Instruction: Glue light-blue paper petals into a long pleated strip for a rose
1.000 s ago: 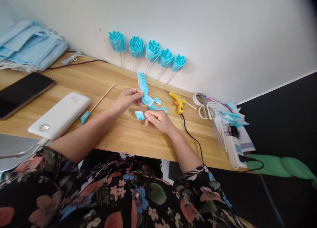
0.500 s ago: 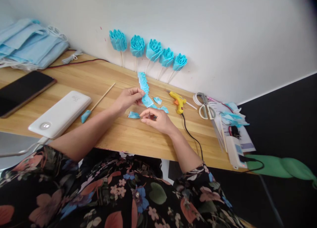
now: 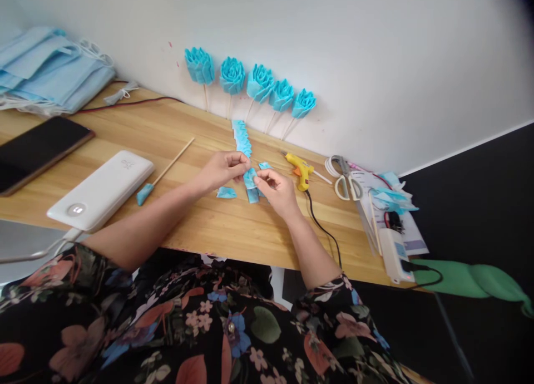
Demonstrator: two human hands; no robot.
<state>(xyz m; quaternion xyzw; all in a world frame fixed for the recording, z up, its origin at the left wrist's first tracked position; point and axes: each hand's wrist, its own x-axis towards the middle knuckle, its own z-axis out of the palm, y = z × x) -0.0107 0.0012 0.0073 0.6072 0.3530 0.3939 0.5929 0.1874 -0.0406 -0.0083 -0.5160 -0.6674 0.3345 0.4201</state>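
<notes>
A small piece of blue fabric [image 3: 250, 179] is pinched between my left hand [image 3: 227, 168] and my right hand [image 3: 278, 190], just above the table. My left thumb and fingers close on its upper left side, and my right fingertips grip its right edge. Behind my hands lies a row of overlapping folded blue pieces [image 3: 241, 138]. Loose blue scraps lie around and under my hands, one of them a flat piece [image 3: 226, 192] below my left hand. Left of my left forearm rests a wooden stick [image 3: 173, 162] with a blue bud [image 3: 144, 194] on its end.
Several blue fabric roses [image 3: 232, 75] on sticks lean on the wall. A yellow glue gun [image 3: 301, 170] and scissors [image 3: 348, 183] lie to the right. To the left are a white power bank [image 3: 102, 189], a phone [image 3: 41, 150] and stacked face masks [image 3: 54, 72].
My right hand has moved up and right and now grips the blue piece. My left hand has shifted slightly right, with the piece lifted between both hands.
</notes>
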